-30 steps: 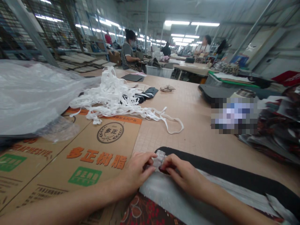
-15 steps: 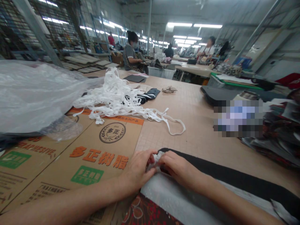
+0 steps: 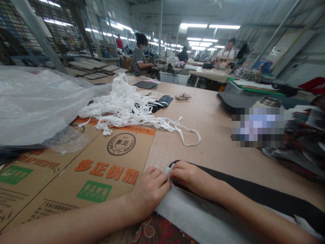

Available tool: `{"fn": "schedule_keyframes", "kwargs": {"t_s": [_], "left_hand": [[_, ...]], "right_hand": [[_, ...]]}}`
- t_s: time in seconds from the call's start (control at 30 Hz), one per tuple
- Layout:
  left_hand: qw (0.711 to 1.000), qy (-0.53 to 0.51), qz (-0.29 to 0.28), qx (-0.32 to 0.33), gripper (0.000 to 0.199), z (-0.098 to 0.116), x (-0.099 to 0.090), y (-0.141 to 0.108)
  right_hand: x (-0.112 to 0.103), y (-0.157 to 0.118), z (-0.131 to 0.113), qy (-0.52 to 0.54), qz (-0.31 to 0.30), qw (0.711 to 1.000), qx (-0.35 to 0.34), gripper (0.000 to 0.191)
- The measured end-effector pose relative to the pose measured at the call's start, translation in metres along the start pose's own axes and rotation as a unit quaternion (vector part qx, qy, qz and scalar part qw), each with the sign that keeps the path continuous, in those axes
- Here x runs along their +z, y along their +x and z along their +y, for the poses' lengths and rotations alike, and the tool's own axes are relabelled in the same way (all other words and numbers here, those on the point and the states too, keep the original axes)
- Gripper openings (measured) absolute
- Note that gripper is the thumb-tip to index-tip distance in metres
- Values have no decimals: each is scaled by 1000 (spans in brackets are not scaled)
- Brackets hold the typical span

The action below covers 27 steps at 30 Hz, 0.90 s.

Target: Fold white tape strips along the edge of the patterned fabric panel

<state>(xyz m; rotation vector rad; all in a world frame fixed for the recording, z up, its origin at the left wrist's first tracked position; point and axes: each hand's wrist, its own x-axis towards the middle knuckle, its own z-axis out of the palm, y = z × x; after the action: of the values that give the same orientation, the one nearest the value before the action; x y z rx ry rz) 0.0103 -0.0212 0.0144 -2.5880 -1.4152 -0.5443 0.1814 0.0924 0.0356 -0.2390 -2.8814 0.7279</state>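
Observation:
My left hand (image 3: 152,189) is closed, its fingers curled on the gathered edge of a thin whitish sheet (image 3: 198,210). Right beside it, my right hand (image 3: 188,176) is closed on the same sheet at the corner of a long black panel (image 3: 243,184). The fingertips of both hands are partly hidden. Under the sheet, dark red patterned fabric (image 3: 157,230) shows at the bottom edge of the view. The black panel runs off to the lower right, partly behind my right forearm.
Flattened cardboard (image 3: 63,183) with orange print lies at left, under clear plastic film (image 3: 45,101). White tape (image 3: 124,101) is heaped behind it on the table (image 3: 193,115). Piled fabric (image 3: 302,145) stands at right. Beyond, a seated person (image 3: 142,57) works.
My left hand has turned and curled, with its knuckles now upward and its fingers closed on the sheet's edge. The right hand has shifted only slightly and stays at the black panel's corner.

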Motion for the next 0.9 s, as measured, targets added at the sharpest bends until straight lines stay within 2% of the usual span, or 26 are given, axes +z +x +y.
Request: {"fn": "schedule_keyframes", "kwargs": {"t_s": [0.23, 0.4, 0.57, 0.63, 0.77, 0.83, 0.9], "left_hand": [[999, 28, 3, 25, 27, 4, -5, 1], [999, 34, -30, 19, 26, 5, -4, 3], [997, 18, -72, 0, 13, 4, -2, 5], [996, 18, -88, -5, 11, 3, -2, 5], [997, 27, -69, 3, 16, 2, -1, 5], [998, 32, -37, 28, 20, 2, 1, 5], [998, 30, 5, 58, 26, 1, 2, 5]], "right_hand": [[2, 12, -2, -49, -10, 998, 42, 14], [1, 22, -8, -122, -44, 990, 50, 12], [-3, 31, 1, -82, -82, 989, 91, 10], [-2, 29, 5, -67, -62, 990, 103, 10], [5, 2, -1, -94, 72, 984, 131, 14], [7, -27, -14, -121, 91, 980, 129, 14], [6, -64, -31, -143, 72, 980, 117, 14]]}}
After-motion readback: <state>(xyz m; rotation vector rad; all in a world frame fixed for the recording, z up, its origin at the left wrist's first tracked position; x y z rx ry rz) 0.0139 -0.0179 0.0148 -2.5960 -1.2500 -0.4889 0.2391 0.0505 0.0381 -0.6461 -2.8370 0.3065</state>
